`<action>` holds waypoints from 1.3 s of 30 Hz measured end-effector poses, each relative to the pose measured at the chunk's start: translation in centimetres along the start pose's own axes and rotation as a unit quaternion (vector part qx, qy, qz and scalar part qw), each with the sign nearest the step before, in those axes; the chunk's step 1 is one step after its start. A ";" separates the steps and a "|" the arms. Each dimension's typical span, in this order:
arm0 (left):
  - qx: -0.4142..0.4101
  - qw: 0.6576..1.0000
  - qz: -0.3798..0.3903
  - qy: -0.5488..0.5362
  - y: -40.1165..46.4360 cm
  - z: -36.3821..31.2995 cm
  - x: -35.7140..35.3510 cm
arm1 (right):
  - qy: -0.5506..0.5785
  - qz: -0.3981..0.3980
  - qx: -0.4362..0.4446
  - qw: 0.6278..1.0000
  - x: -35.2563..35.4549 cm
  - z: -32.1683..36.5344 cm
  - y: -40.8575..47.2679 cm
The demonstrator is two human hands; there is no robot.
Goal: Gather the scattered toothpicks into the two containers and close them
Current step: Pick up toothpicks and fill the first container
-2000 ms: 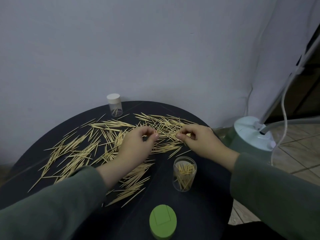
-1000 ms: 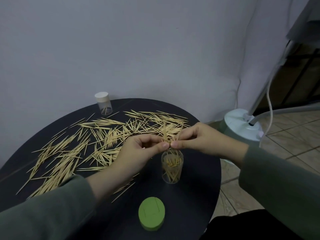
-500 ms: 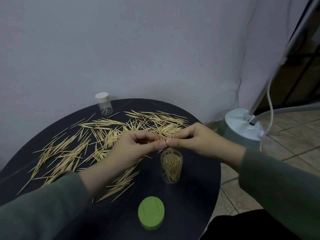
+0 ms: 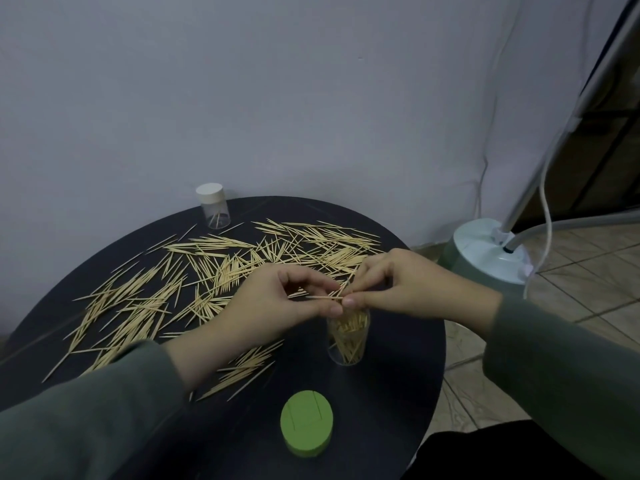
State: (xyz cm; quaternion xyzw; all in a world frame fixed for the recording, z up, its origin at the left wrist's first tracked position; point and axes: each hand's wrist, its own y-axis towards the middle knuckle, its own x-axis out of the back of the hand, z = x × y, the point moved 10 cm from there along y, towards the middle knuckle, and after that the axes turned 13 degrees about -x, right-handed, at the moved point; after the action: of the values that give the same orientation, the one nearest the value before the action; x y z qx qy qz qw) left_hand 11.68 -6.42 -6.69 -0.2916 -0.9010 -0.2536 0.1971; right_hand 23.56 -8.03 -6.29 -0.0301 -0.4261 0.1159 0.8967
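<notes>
My left hand (image 4: pixel 277 306) and my right hand (image 4: pixel 401 285) meet directly above the open clear container (image 4: pixel 348 341), which stands near the right edge of the tabletop (image 4: pixel 398 393). Both hands pinch one small bundle of toothpicks (image 4: pixel 332 295) between thumb and fingertips; the bundle lies roughly level, with a few sticks angled upward. The container is already partly filled with upright toothpicks.

The scattered toothpicks (image 4: pixel 214 271) cover the far and left portions of the tabletop, with a smaller group near my left wrist. The second container (image 4: pixel 214 211), capped in white and holding a few sticks, stands at the far edge. The green lid (image 4: pixel 306 433) lies at the near edge, off its container.

Handling notes, as judgement: the sticks are very light, stiff, thin and sharp-tipped. They likely roll and slide on the smooth surface and may snap if bent. I grip a bundle at mid-length, align the sticks parallel, then tip them vertical over the container mouth. Loose grips probably drop strays. Most of the gathering remains; neither closing step applies to this container yet.
</notes>
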 end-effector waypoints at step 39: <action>-0.264 0.895 0.102 0.343 -2.2 -3.3 -3.2 | -0.083 0.058 -0.016 0.995 -1.3 -1.2 0.3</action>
State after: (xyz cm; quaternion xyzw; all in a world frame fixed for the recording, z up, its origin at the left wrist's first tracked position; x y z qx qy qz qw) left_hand 13.40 -11.25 -6.44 -0.3182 -0.6423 -0.5452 0.4347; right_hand 23.65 -8.01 -8.03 -0.0598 -0.4988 0.1629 0.8491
